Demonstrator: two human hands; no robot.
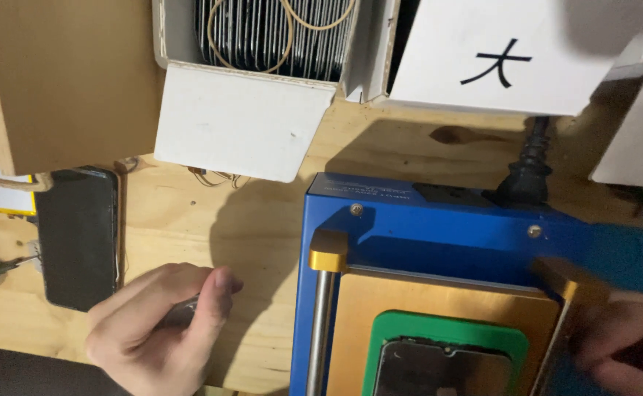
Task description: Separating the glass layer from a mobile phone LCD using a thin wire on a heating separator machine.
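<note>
The left hand [156,326] is curling its fingers around a small grey tool [180,314] on the wooden surface [262,227], left of the blue machine [439,227]. The right hand [622,345] is blurring at the machine's right edge; its grip cannot be told. A phone [439,370] is lying on the green pad [450,334].

A black flat phone [79,238] lies face up on the pale wooden bench [262,235], left of centre. Above it stands a plywood box [72,73]. An open white cardboard box [240,121] holds upright dark panels and rubber bands. A black power plug [528,172] sits further right.
</note>
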